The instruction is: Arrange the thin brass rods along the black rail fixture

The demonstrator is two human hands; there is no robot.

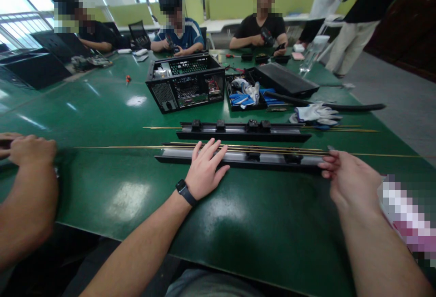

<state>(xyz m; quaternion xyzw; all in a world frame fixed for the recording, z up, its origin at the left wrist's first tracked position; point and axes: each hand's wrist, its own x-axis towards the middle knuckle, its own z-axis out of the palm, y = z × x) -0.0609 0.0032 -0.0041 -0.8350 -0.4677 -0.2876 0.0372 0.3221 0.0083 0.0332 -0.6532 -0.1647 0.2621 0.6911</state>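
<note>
A long black rail [265, 160] with a silvery channel and small black clips lies across the green table [112, 106] in front of me. Thin brass rods [119, 147] run along its top and stick out past both ends. My left hand [204, 170], a dark watch on its wrist, lies flat on the rail's left part with fingers spread, holding nothing. My right hand [344, 176] is at the rail's right end, fingers curled together and pinching that end. A second, similar rail [238, 131] lies parallel just behind, with more brass rods.
A co-worker's forearm and fist [29, 156] rest on the table's left edge. Behind the rails stand an open black computer case [185, 81], a black tray with gloves [243, 95], a flat black panel [289, 81], white gloves [315, 113] and a black hose [354, 106]. Several people sit opposite.
</note>
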